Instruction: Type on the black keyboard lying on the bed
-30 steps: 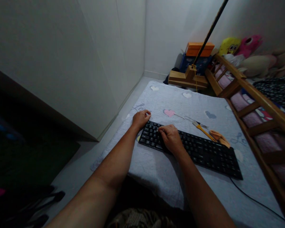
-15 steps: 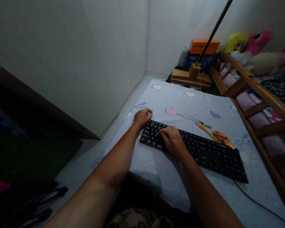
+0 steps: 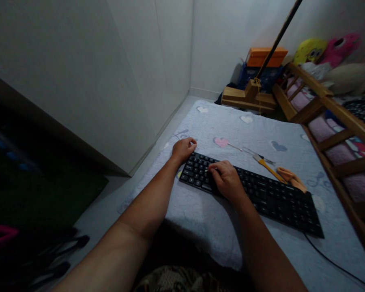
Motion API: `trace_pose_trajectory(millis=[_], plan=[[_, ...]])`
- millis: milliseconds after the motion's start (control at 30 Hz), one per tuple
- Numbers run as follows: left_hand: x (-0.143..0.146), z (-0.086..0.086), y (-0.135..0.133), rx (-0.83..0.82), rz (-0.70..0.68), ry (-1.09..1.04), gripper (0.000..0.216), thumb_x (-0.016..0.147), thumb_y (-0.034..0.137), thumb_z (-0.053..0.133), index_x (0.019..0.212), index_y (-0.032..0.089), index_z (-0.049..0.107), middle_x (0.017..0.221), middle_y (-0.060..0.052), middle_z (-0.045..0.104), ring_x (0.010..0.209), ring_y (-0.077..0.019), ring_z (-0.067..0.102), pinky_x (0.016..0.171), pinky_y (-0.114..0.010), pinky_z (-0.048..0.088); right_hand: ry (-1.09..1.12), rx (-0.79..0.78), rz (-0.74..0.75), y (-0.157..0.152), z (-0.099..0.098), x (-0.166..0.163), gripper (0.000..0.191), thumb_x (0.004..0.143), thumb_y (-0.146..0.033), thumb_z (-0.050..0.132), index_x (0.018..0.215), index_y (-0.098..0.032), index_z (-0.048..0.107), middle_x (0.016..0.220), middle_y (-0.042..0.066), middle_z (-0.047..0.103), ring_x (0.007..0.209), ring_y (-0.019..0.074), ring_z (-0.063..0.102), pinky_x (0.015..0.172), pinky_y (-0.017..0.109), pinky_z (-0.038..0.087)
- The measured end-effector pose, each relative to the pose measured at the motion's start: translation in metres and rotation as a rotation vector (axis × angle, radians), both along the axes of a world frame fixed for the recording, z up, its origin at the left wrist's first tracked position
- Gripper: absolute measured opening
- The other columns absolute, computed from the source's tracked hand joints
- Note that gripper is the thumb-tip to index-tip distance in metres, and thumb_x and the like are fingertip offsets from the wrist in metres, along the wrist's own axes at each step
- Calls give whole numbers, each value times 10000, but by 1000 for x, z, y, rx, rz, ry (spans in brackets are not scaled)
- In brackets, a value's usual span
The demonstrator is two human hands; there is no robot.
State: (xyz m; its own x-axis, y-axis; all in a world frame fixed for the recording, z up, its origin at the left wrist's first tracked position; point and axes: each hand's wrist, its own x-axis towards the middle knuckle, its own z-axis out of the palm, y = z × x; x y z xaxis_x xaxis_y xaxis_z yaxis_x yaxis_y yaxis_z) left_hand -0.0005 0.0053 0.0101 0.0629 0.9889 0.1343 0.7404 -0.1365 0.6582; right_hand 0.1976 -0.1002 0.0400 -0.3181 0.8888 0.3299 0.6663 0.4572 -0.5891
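A black computer keyboard (image 3: 280, 202) lies at a slant on the patterned cloth. My left hand (image 3: 183, 150) rests at its far left corner, fingers loosely curled; nothing shows between them. My right hand (image 3: 228, 178) is over the left half of the keys. Its thumb and fingers pinch a thin white-tipped stick, apparently a cotton swab (image 3: 206, 170), mostly hidden by the fingers, its tip at the keys. Beyond the keyboard lie another cotton swab (image 3: 235, 147), metal tweezers (image 3: 252, 151), a yellow-handled brush (image 3: 269, 167) and a folded orange-brown cloth (image 3: 291, 178).
The light blue cloth with hearts (image 3: 207, 125) covers the work surface. A pale cabinet (image 3: 124, 81) rises at the left. A wooden bed rail (image 3: 340, 109) runs along the right. Behind stands a wooden base (image 3: 246, 95) with a dark pole. The keyboard's cable (image 3: 331, 257) trails right.
My right hand has shifted very slightly over the keys, still pinching the swab. My left hand stays at the keyboard's corner. The whole view has moved a little.
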Motion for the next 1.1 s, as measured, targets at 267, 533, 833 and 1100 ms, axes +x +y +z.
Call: trace_pose_trajectory(millis=[267,533,833,1100], plan=[[1,1,-1,8,1,7,227,820,306,562,952,198,712,737,-3,657,673,-128,567,601,-241,361,9,-22,-30,0,1,4,166,865,-162,504,834,-209,660,844,64,697,869,237,583,814,391,438],[0,-1,1,7,0,25,237,824,319,557,961,206,713,740,-1,661,674,-132,567,599,-243,364,23,-19,-28,2,-1,5,167,863,-171,500,825,-220,656,840,56,693,859,232,588,807,381,444],[1,-1,0,10,14,22,243,824,324,552,964,209,715,751,-2,666,684,-132,571,605,-242,370,29,-5,-7,2,-2,1,166,874,-172,512,844,-222,668,855,57,702,882,232,588,827,384,445],[0,-2,1,10,17,18,241,823,331,550,960,218,712,753,3,670,678,-131,571,595,-244,359,20,-9,5,2,-4,-3,170,886,-176,521,875,-208,688,871,66,710,888,236,588,833,388,446]])
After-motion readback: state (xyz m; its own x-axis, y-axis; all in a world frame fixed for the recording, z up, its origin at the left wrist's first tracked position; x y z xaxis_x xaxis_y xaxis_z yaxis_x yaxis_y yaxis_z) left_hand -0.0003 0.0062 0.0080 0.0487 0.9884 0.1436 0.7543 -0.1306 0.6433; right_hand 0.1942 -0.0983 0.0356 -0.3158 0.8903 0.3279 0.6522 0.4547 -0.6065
